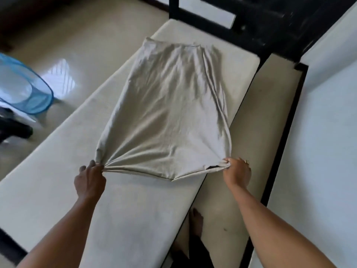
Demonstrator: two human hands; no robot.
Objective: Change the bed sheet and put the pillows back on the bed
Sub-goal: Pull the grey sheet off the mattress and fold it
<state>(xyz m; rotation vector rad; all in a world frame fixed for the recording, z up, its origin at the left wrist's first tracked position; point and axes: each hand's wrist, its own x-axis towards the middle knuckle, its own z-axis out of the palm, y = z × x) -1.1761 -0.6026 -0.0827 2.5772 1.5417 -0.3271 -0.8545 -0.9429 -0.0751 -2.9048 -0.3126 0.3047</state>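
Hands apart, both clamped on cloth. L hand (90, 176) pinches near-left corner of sheet (170, 113), fabric bunched in pleats at grip. R hand (236, 173) grips near-right corner, fingers curled round edge. Sheet folded, grey-beige, wrinkled, lies lengthwise on bare mattress (58, 180), far end near head of bed, near edge pulled taut btwn hands. Black bed frame (280, 132) along right side. Bare foot (196, 221) on lower beige surface beside mattress. Blue mesh basket (25, 89) on floor (87, 35), left, well apart from sheet.
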